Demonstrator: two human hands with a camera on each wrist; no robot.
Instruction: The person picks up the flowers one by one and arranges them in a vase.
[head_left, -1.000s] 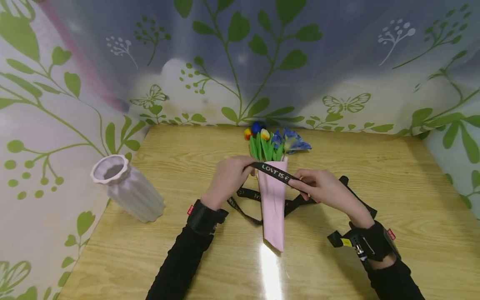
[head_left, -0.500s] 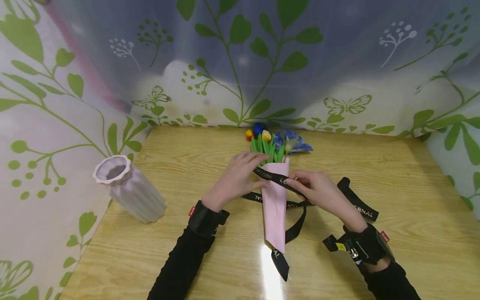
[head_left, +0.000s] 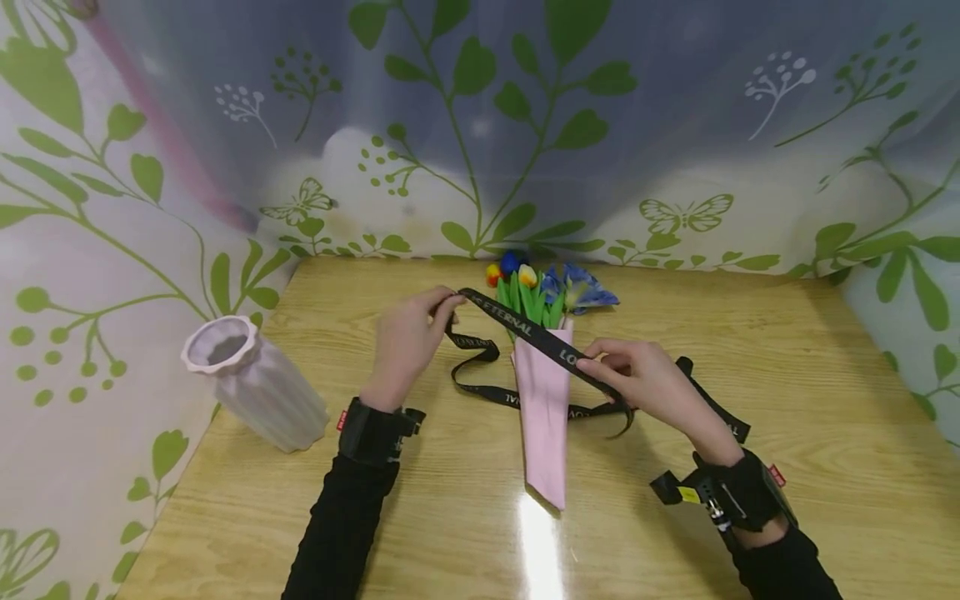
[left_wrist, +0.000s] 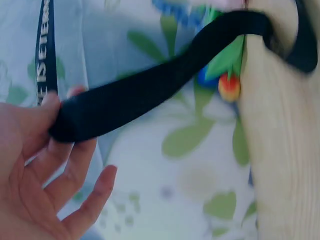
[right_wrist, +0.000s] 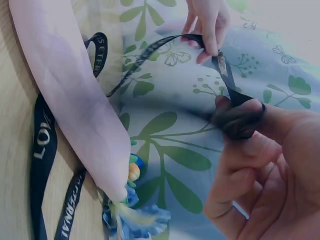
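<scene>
Here's the left hand (left_wrist: 47,182) at eight o'clock, pinching a black ribbon (left_wrist: 137,95) at nine, with the lower fingers spread beneath it! The ribbon's plain dark face sweeps across towards two o'clock and curls over there; another stretch, pale capital letters down it, rises at ten. Now the flowers: a red-and-yellow bloom (left_wrist: 229,88) hangs head-down at two, green leaves (left_wrist: 230,57) just above, blue petals (left_wrist: 182,15) past twelve. Wooden tabletop (left_wrist: 285,160) fills three to five, and leaf-printed cloth (left_wrist: 145,185) spreads out at six, slightly blurred.
</scene>
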